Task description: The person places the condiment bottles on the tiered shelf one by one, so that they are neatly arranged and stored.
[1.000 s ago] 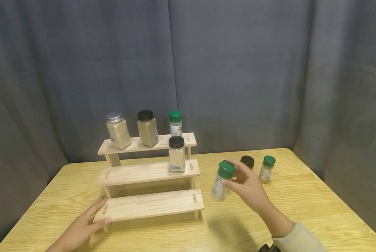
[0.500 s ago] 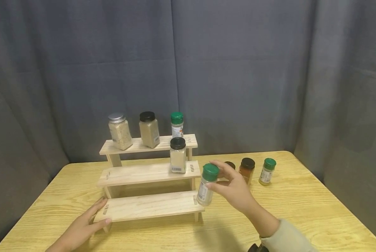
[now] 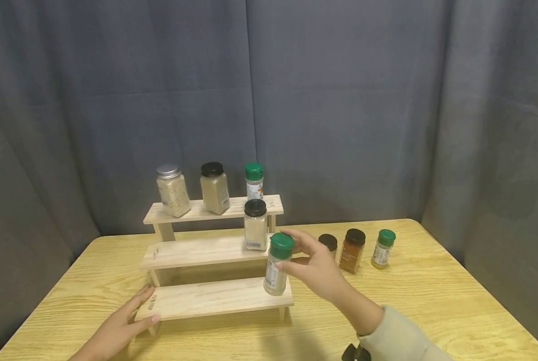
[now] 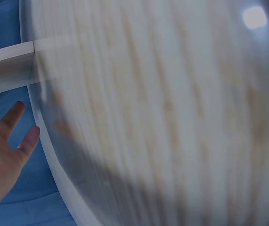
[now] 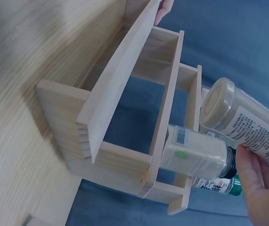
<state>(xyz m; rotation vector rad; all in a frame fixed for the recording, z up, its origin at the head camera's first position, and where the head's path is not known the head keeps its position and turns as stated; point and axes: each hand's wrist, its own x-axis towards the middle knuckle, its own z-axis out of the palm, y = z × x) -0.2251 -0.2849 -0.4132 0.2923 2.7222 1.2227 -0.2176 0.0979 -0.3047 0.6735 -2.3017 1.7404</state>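
Note:
My right hand (image 3: 318, 268) grips a green-lidded spice shaker (image 3: 275, 273) between thumb and fingers, near its cap. The shaker looks slightly tilted and overlaps the right end of the bottom step. In the right wrist view the shaker's base (image 5: 215, 103) shows free of the wooden steps. A three-step wooden rack (image 3: 205, 299) stands on the table. My left hand (image 3: 117, 326) rests at the left end of its bottom step, thumb on the front corner. In the left wrist view this hand's fingers (image 4: 12, 117) look fairly straight and spread.
On the top step stand a silver-lidded jar (image 3: 174, 194), a black-lidded jar (image 3: 215, 193) and a green-lidded shaker (image 3: 254, 173). The middle step bears another black-lidded jar (image 3: 255, 228). Right of the rack stand a partly hidden black-lidded jar (image 3: 327, 241), a reddish-brown jar (image 3: 352, 255) and a green-lidded shaker (image 3: 380, 253).
My right hand has carried the green-lidded shaker leftward and somewhat down, from beside the rack to its bottom step's right end. The jars behind it have come into sight. My left hand stays put.

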